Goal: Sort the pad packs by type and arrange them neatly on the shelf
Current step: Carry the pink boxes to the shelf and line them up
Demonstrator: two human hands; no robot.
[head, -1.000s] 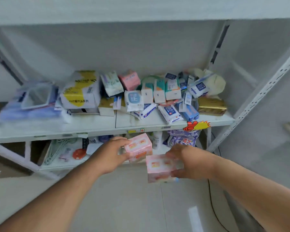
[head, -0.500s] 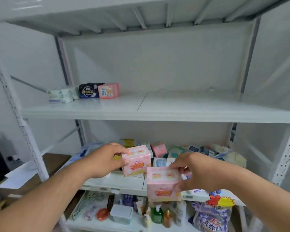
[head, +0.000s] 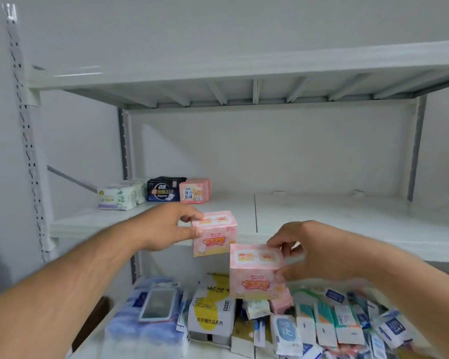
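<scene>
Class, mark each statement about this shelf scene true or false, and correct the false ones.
1. Each hand holds a pink box. True: the left hand grips one pink box, the right hand another.
2. The dark pack stands between a white pack and a pink pack. True.
3. The right half of the middle shelf is piled with packs. False: it is bare; the packs stand at its left end.
4. The left hand's box rests on the shelf. False: it is held in the air in front of the shelf.
</scene>
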